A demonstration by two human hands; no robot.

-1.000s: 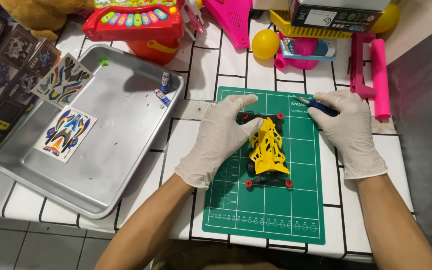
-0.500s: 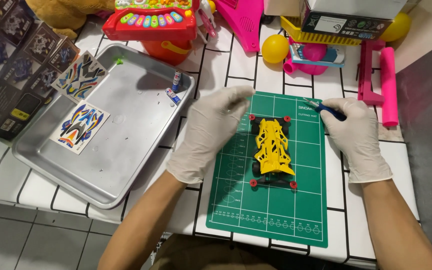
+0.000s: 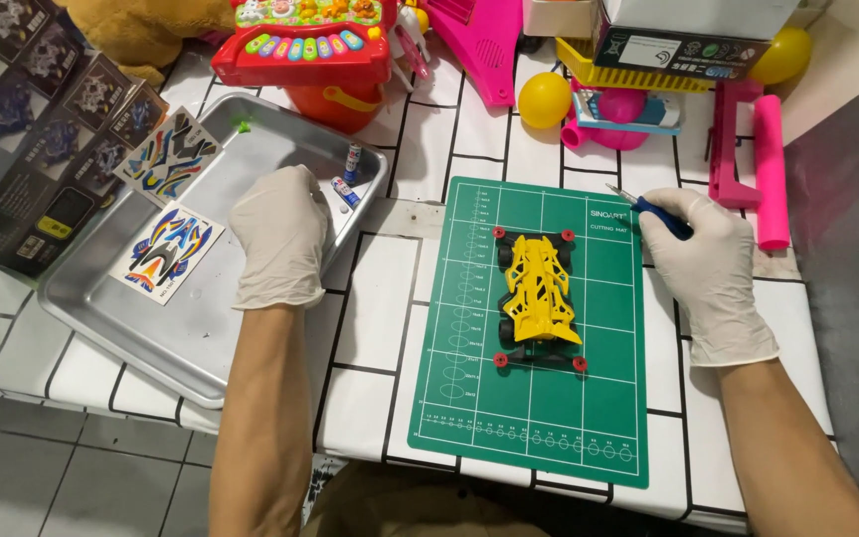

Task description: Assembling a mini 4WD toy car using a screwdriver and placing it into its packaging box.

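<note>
A yellow toy car (image 3: 537, 293) with red wheel rollers lies on a green cutting mat (image 3: 469, 398), with no hand touching it. My left hand (image 3: 280, 234), in a white glove, hovers palm down over the right part of a metal tray (image 3: 121, 328), close to a small tube (image 3: 352, 162) and a small label piece (image 3: 344, 191); whether it holds anything is hidden. My right hand (image 3: 703, 268), also gloved, rests at the mat's right edge and grips a thin blue-handled tool (image 3: 638, 206) whose tip points up and left.
Two colourful sticker sheets (image 3: 164, 249) lie in the tray's left part. Dark printed boxes (image 3: 32, 149) sit at far left. Along the back stand a red toy keyboard (image 3: 302, 38), an orange bucket (image 3: 335, 104), a yellow ball (image 3: 544, 99) and pink plastic parts (image 3: 753, 159).
My left hand has left the car and moved left over the metal tray. The right hand stays by the mat with the tool. The camera view shifted.
</note>
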